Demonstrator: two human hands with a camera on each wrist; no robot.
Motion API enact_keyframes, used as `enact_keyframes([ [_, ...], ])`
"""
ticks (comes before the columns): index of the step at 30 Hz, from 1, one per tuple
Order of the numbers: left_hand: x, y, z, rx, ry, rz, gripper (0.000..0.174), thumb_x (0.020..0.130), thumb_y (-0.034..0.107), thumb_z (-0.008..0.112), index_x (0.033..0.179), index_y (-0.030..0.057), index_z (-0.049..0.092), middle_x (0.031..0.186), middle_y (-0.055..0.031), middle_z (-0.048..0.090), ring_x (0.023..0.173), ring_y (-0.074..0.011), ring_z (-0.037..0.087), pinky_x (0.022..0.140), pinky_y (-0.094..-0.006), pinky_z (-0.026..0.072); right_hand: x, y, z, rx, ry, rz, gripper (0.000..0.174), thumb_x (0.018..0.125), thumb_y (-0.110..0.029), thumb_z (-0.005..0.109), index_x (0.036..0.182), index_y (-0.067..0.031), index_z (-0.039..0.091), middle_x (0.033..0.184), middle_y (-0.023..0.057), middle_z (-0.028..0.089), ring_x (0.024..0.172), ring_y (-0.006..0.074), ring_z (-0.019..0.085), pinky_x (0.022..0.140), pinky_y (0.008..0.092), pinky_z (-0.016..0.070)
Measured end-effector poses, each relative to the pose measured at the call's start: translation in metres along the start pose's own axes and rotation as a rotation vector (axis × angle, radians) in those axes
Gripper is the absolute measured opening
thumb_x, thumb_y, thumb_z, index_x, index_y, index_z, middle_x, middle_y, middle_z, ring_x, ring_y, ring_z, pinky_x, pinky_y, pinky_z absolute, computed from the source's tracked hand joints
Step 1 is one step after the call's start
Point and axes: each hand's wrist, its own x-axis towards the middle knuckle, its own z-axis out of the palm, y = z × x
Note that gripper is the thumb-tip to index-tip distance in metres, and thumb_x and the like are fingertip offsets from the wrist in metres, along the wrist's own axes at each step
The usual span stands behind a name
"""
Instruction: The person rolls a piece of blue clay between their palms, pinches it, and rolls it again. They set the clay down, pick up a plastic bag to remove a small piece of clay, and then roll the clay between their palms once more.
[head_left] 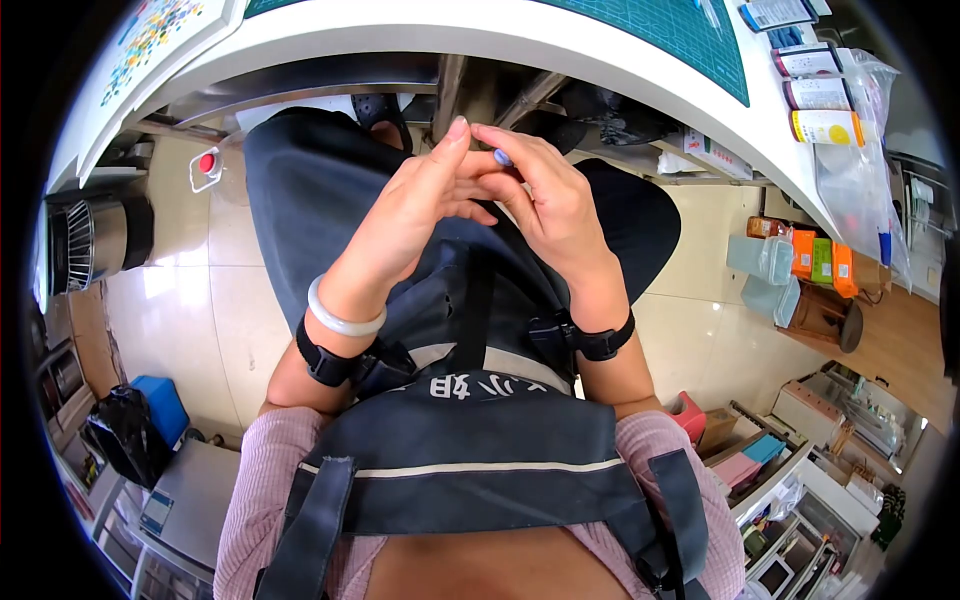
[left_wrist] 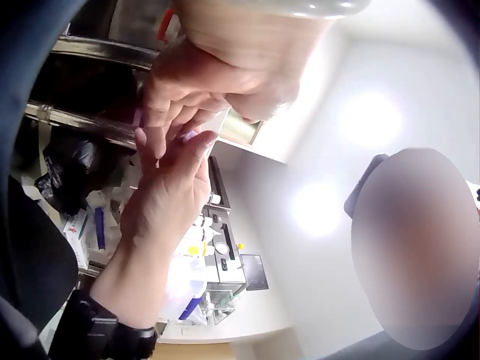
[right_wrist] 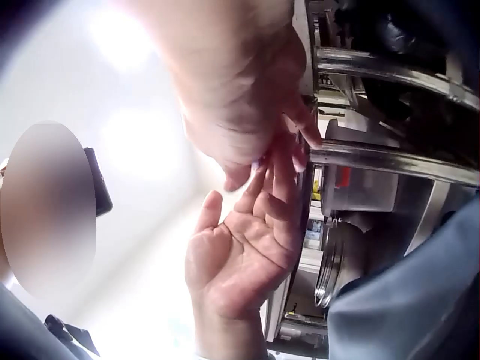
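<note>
In the head view, the left hand point(head_left: 415, 200) and right hand point(head_left: 560, 205) meet fingertip to fingertip above the lap. A small lilac piece point(head_left: 502, 157) shows at the right hand's curved fingers, beside the left fingertips. The left palm faces up with fingers loosely extended, as the right wrist view shows of the left hand point(right_wrist: 244, 255). In the left wrist view the right hand point(left_wrist: 165, 195) has its thumb beside a lilac spot point(left_wrist: 187, 136). Overlapping fingers hide most of the contact.
A white table point(head_left: 400, 42) curves beyond the hands, with a green cutting mat point(head_left: 650, 40) and several bottles point(head_left: 820, 95) at its right. Metal rails point(head_left: 450, 95) run beneath it. A red-capped container point(head_left: 208, 163) stands at left, plastic boxes point(head_left: 760, 258) at right.
</note>
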Motion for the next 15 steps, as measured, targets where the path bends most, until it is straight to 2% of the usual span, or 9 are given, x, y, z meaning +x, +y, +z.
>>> enact_keyframes([
  [3,-0.001,0.0,0.003,0.042,0.031,0.021,0.063,0.094,0.051,0.031,0.101,-0.0032,0.062,0.092,-0.0122,0.064,0.089,-0.0206,0.061,0.074,-0.0275,0.0467,0.001,-0.001,-0.005,0.049,-0.072,0.046,0.016,0.079,-0.005,0.063,0.095,-0.0014,0.063,0.083,0.012,0.064,0.077,0.0273,0.062,0.065,0.0306,0.0496],
  [6,0.0,-0.001,0.002,0.126,-0.012,0.089,0.062,0.094,0.05,0.031,0.1,-0.0028,0.062,0.092,-0.0116,0.065,0.088,-0.0196,0.061,0.072,-0.0271,0.0465,-0.003,0.0,-0.006,0.175,-0.08,0.126,0.013,0.082,-0.008,0.061,0.093,-0.0007,0.063,0.083,0.0106,0.066,0.071,0.0223,0.063,0.061,0.0271,0.0493],
  [8,0.001,0.0,0.0,0.064,-0.089,0.051,0.054,0.095,0.044,0.036,0.099,-0.0022,0.063,0.091,-0.0102,0.065,0.086,-0.0178,0.062,0.069,-0.0259,0.0461,-0.006,-0.004,-0.004,0.3,0.016,0.323,0.014,0.087,-0.012,0.058,0.09,0.0003,0.063,0.083,0.0097,0.068,0.065,0.0139,0.063,0.058,0.0232,0.0489],
  [9,0.002,-0.001,0.001,0.065,-0.088,0.049,0.054,0.095,0.044,0.036,0.099,-0.0022,0.063,0.091,-0.0102,0.065,0.086,-0.0178,0.062,0.069,-0.0259,0.0461,-0.008,-0.004,-0.001,0.409,0.103,0.365,0.023,0.092,-0.019,0.052,0.089,0.0016,0.063,0.083,0.0082,0.069,0.063,0.0092,0.061,0.055,0.0208,0.0485],
  [10,0.003,-0.002,0.003,0.066,-0.082,0.059,0.048,0.095,0.04,0.039,0.099,-0.0018,0.063,0.09,-0.0092,0.065,0.084,-0.0161,0.062,0.068,-0.0249,0.0456,-0.008,-0.004,0.001,0.41,0.102,0.367,0.023,0.092,-0.019,0.052,0.089,0.0016,0.063,0.083,0.0082,0.069,0.063,0.0092,0.061,0.055,0.0208,0.0485],
  [12,0.005,-0.005,0.006,0.067,-0.076,0.067,0.042,0.095,0.035,0.043,0.099,-0.0014,0.063,0.089,-0.0081,0.065,0.082,-0.0144,0.062,0.066,-0.0238,0.0451,-0.006,-0.003,0.002,0.838,0.153,0.456,0.03,0.094,-0.023,0.048,0.089,0.0035,0.063,0.086,0.0088,0.069,0.067,0.01,0.061,0.056,0.0202,0.0485],
  [13,0.007,-0.008,0.007,0.013,-0.071,0.092,0.036,0.094,0.03,0.047,0.098,-0.0012,0.063,0.088,-0.0075,0.065,0.08,-0.0128,0.061,0.065,-0.0225,0.0444,-0.005,-0.007,0.002,0.994,0.094,0.483,0.037,0.096,-0.027,0.044,0.095,0.0049,0.063,0.105,0.0102,0.064,0.072,0.0105,0.059,0.058,0.0194,0.0461],
  [14,0.008,-0.01,0.007,-0.041,-0.066,0.118,0.029,0.093,0.025,0.051,0.098,-0.001,0.063,0.087,-0.0068,0.065,0.077,-0.0111,0.06,0.064,-0.0212,0.0436,-0.006,-0.01,0.005,0.994,0.094,0.483,0.037,0.096,-0.027,0.044,0.095,0.0049,0.063,0.105,0.0102,0.064,0.072,0.0105,0.059,0.058,0.0194,0.0461],
  [15,0.008,-0.011,0.007,-0.041,-0.067,0.118,0.029,0.093,0.025,0.051,0.098,-0.001,0.063,0.087,-0.0068,0.065,0.077,-0.0111,0.06,0.064,-0.0212,0.0436,-0.006,-0.012,0.008,0.985,0.058,0.465,0.041,0.096,-0.03,0.041,0.099,0.0046,0.062,0.113,0.0146,0.059,0.088,0.017,0.058,0.069,0.0247,0.0472],
])
